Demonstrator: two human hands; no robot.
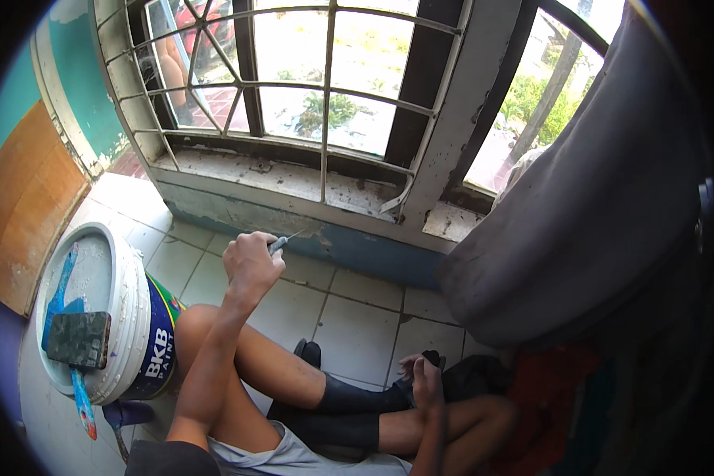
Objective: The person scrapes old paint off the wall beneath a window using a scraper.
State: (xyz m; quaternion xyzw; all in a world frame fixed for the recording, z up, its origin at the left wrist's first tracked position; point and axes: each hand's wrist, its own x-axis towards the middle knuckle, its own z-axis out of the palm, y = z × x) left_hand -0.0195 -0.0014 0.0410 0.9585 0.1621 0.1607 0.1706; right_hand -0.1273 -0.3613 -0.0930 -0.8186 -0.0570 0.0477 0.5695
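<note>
My left hand [252,266] is raised over the floor tiles in front of the window wall. Its fingers are wrapped round the grey-blue handle of a small pointed tool [278,244], whose thin metal tip points toward the wall; its exact kind is unclear. My right hand [426,381] hangs low beside my knee, close to my dark footwear [431,358]. Its fingers are loosely bent and apart, and I make out nothing held in them. Peeling paint shows on the low wall [325,234] beyond the tool.
At my left stands a lidded paint bucket [115,270] with a dark phone [79,339] and a blue-handled brush [82,401] on top. A metal window grille [328,119] rises ahead over a dirty sill [270,176]. A grey curtain [579,214] hangs at right.
</note>
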